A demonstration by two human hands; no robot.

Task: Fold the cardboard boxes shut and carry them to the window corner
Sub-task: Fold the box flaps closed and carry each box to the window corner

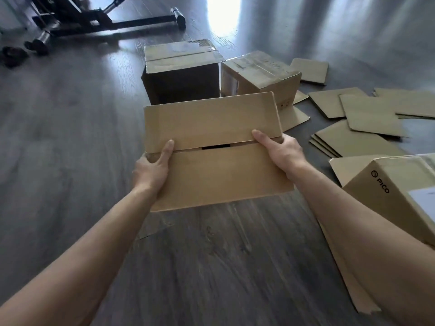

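I hold a brown cardboard box (211, 149) above the dark wood floor, its two top flaps folded down and meeting at a seam with a small dark gap. My left hand (153, 168) grips its left side, thumb lying on the top by the seam. My right hand (280, 151) grips the right side, thumb pressing on the far flap. Beyond it stand two closed boxes: a dark-sided box (181, 74) and a lighter box (259, 76) to its right.
Several flat cardboard sheets (367, 114) lie scattered on the floor at the right. A box printed PICO (395, 191) sits at the right edge, close to my right forearm. A black metal frame (98, 20) stands at the far left. Bright light (223, 12) falls on the floor at the back.
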